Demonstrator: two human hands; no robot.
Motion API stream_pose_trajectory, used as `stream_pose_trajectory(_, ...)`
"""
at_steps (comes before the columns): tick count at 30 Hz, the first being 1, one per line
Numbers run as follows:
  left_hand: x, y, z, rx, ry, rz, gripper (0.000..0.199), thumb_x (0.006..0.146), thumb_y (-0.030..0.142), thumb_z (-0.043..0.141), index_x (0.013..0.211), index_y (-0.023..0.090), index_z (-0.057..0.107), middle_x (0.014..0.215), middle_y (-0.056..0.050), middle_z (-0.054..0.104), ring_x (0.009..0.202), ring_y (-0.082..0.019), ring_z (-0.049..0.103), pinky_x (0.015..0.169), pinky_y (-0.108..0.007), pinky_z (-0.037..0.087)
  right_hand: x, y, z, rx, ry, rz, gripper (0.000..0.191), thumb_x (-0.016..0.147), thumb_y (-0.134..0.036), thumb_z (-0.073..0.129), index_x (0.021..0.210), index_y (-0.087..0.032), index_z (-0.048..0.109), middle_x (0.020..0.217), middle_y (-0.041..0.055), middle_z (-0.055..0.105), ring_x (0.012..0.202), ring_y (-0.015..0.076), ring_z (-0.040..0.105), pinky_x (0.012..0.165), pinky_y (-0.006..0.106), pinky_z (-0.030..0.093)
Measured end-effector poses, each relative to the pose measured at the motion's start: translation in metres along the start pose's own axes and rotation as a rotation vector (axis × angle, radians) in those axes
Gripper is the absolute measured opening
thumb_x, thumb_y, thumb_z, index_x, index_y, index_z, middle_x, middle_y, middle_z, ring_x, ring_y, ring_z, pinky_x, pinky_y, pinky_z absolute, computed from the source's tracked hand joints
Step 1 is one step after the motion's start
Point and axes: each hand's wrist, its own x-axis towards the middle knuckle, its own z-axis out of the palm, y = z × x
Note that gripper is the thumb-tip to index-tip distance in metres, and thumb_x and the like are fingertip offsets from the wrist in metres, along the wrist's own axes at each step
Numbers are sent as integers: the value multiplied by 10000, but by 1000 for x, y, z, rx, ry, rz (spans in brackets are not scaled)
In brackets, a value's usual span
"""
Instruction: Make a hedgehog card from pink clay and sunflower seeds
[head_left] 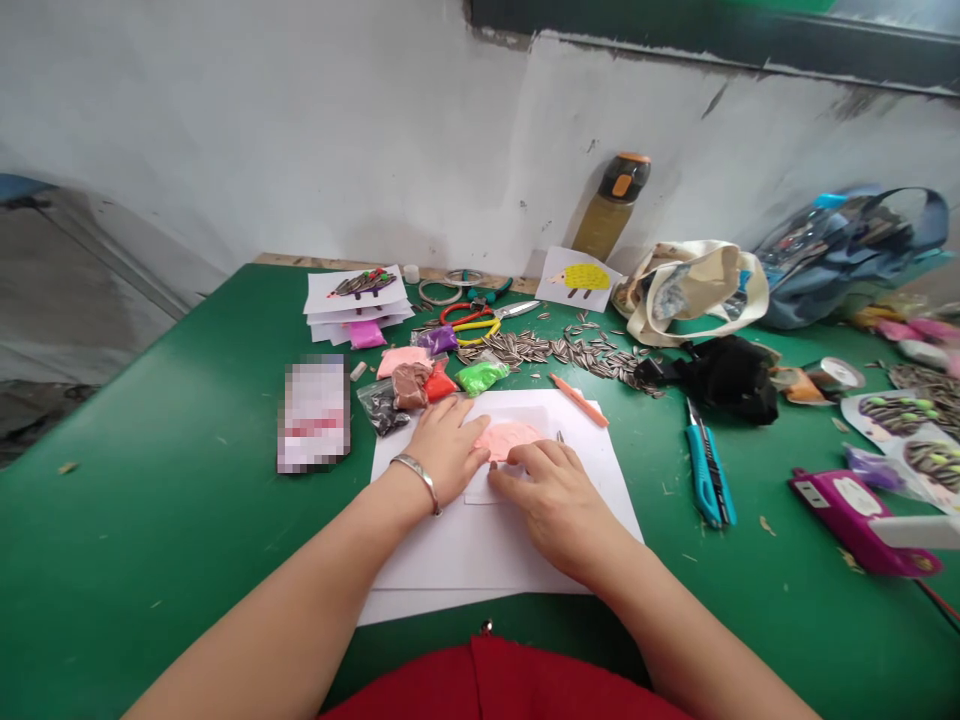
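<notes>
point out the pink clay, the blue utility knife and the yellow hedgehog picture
Pink clay (506,438), head view, flattened middle
Blue utility knife (703,480), head view, handle
Yellow hedgehog picture (581,278), head view, yellow body

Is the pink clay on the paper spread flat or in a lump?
Spread flat: the pink clay lies as a thin patch on the white paper.

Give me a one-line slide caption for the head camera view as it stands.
Left hand and right hand press pink clay onto white paper, sunflower seeds spread beyond.
</notes>
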Motion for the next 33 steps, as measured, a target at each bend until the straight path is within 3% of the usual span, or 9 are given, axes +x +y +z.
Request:
stream_pose_trajectory(8,-1,0,1,7,11,5,409,879,347,497,1252,188,552,1349,-139,474,1245,-310,383,1043,-517,307,0,-1,3,-9,10,-18,453,835,-42,450,1209,-272,561,1082,73,564,988,213,445,902,384,332)
stream_pose_trajectory(12,0,0,1,-7,10,-4,407,879,353,503,1246,186,558,1339,-139,480,1236,-310,391,1046,-513,303,1,-2,3,-37,-7,-31,362,855,-80,472,1140,-263,598,1055,74,573,992,218,446,905,388,333)
stream_pose_trajectory(21,0,-1,2,-15,30,13,392,872,352,508,1227,197,566,1322,-131,490,1224,-305,399,1038,-509,309,5,-9,2,-100,31,-51,320,854,-95,482,1114,-235,605,1084,81,570,1014,232,432,965,430,309)
stream_pose_trajectory(33,-1,0,3,2,38,13,397,874,365,504,1231,202,567,1318,-130,495,1212,-307,408,1034,-510,312,7,-7,5,-71,65,-36,318,838,-71,473,1074,-224,623,1044,82,583,989,225,434,930,406,329)
